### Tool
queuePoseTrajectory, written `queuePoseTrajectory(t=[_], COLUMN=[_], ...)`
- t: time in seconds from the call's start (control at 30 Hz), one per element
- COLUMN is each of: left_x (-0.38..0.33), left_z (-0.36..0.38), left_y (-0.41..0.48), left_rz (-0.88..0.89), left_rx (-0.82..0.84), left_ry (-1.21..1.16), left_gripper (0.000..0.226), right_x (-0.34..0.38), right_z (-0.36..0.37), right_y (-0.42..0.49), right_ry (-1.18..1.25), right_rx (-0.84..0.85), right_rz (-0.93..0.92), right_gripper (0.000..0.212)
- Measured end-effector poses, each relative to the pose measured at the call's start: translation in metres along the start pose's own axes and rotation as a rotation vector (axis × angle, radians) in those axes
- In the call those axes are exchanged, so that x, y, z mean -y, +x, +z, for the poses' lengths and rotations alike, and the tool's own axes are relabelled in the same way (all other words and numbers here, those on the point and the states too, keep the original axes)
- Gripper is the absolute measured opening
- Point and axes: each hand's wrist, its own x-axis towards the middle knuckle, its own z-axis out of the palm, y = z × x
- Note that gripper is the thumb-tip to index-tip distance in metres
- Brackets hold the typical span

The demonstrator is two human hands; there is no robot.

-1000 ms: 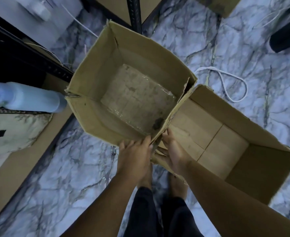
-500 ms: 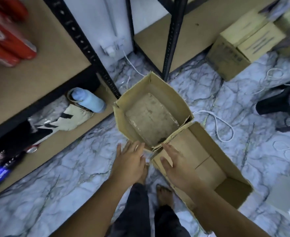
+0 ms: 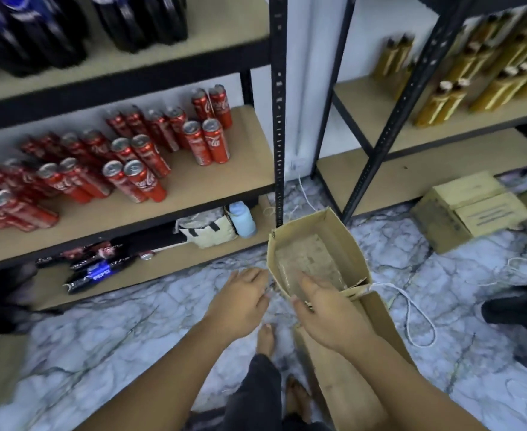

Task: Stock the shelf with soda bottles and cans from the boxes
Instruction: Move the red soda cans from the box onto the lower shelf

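Trainee: Boxes look bare to me. The open brown cardboard box (image 3: 346, 244) standing on the marbled floor (image 3: 100, 331) shows only its taped bottom. The second open cardboard box (image 3: 380, 318), just beside it and partly under my right arm, shows nothing inside either.

Stocker: And the hands?

Trainee: Left hand (image 3: 240, 301) hovers flat over the floor, fingers straight, holding nothing. Right hand (image 3: 327, 312) is spread over the near rim of the standing box, also holding nothing. Whether it touches the rim I cannot tell.

Stocker: Then I'd judge those two are finished with. The slim red soda cans (image 3: 144, 157) stand in pairs on the middle fibreboard shelf (image 3: 194, 194), with bare board at its right end. Take each empty box by opposite walls and set it aside, clear of the white cord (image 3: 411, 309). Then fetch the closed cardboard boxes (image 3: 470, 209) by the right-hand rack.
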Motion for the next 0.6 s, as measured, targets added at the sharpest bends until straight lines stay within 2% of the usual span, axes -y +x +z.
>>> queuePoseTrajectory(t=[0.17, 0.4, 0.6], left_x=[0.002, 0.015, 0.052], left_z=[-0.054, -0.114, -0.157], left_y=[-0.030, -0.044, -0.026], left_rz=[-0.088, -0.101, -0.126], left_rx=[-0.059, -0.201, -0.267], left_ry=[-0.025, -0.017, -0.001], left_gripper=[0.051, 0.042, 0.052], right_x=[0.043, 0.105, 0.145], right_z=[-0.022, -0.047, -0.067], right_y=[0.003, 0.032, 0.083], right_ry=[-0.087, -0.140, -0.112], right_rx=[-0.008, -0.027, -0.063], right_rz=[-0.057, -0.154, -0.214], right_gripper=[0.055, 0.059, 0.059])
